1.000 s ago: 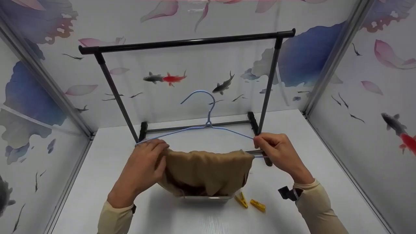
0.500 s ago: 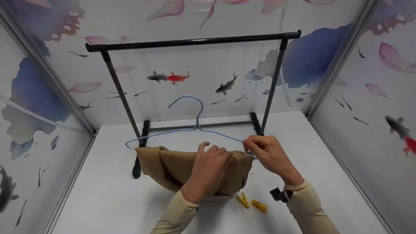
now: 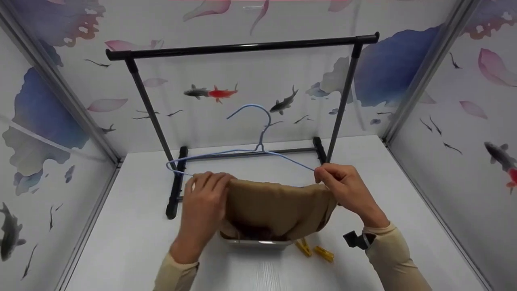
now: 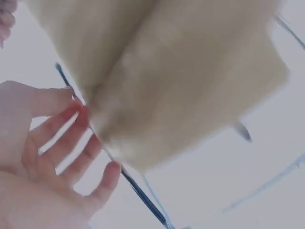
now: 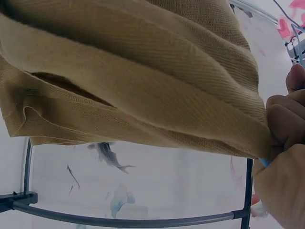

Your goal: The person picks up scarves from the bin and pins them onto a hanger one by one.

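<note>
A blue wire hanger (image 3: 263,137) is held up in front of a black rack. My right hand (image 3: 349,190) pinches its right end. Over the hanger's lower bar hangs a folded brown cloth (image 3: 274,206), finely ribbed in the right wrist view, its garment kind not shown. My left hand (image 3: 204,202) holds the cloth's upper left edge, fingers over the top. In the left wrist view, the left thumb and fingers (image 4: 66,129) meet at the edge of the blurred cloth (image 4: 157,86). The hanger's left corner sticks out bare beyond the cloth.
The black garment rack (image 3: 242,47) stands behind the hanger on the white table (image 3: 133,242). Below the cloth sits a shallow pale container (image 3: 258,243), partly hidden. Two yellow clothespins (image 3: 324,254) lie to its right. Patterned panels enclose the back and sides.
My left hand went from the left edge to the cloth's middle, then back left. The cloth has shifted right along the hanger, baring its left corner. My right hand keeps its grip.
</note>
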Action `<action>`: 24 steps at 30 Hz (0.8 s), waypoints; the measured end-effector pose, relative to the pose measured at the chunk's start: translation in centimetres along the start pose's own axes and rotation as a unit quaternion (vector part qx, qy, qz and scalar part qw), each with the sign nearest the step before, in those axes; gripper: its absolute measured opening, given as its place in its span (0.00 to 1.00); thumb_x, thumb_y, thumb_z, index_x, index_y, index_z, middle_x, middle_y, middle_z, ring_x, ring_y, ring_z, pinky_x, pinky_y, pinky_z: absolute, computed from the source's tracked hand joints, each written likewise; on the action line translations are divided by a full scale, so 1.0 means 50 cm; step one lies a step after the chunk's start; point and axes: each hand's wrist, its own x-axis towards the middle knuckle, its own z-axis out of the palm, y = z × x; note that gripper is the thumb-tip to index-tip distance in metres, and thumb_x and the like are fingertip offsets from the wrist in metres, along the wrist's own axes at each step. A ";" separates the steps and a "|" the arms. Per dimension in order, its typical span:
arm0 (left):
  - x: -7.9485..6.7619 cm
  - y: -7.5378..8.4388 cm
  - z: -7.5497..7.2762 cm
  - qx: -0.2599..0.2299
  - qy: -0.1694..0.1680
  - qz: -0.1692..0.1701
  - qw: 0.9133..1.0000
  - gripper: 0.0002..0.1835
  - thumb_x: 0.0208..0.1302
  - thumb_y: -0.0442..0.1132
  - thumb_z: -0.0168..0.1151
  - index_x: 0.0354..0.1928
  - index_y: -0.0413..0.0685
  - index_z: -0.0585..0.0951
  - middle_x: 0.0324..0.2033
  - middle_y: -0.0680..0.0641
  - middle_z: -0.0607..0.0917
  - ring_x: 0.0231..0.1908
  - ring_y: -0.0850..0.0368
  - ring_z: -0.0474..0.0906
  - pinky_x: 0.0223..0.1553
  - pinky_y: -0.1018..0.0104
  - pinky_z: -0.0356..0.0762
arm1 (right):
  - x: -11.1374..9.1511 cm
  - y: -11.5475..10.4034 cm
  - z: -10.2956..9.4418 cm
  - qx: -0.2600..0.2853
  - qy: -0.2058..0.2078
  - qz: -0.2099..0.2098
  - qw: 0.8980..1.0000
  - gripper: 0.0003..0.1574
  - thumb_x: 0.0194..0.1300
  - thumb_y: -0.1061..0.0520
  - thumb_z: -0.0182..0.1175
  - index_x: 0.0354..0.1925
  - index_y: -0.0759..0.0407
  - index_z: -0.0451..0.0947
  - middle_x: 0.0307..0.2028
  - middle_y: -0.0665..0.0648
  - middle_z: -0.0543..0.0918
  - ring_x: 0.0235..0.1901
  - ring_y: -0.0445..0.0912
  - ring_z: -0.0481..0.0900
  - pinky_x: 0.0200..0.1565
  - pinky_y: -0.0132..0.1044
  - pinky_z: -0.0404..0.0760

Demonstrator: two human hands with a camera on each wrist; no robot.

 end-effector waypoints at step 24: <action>0.008 -0.020 -0.018 -0.050 -0.056 0.017 0.997 0.15 0.63 0.35 0.73 0.51 0.45 0.86 0.49 0.47 0.88 0.53 0.47 0.80 0.55 0.45 0.76 | 0.001 -0.013 -0.005 -0.014 -0.034 -0.005 0.999 0.16 0.77 0.62 0.56 0.29 0.55 0.81 0.19 0.44 0.62 0.19 0.37 0.59 0.21 0.31 0.60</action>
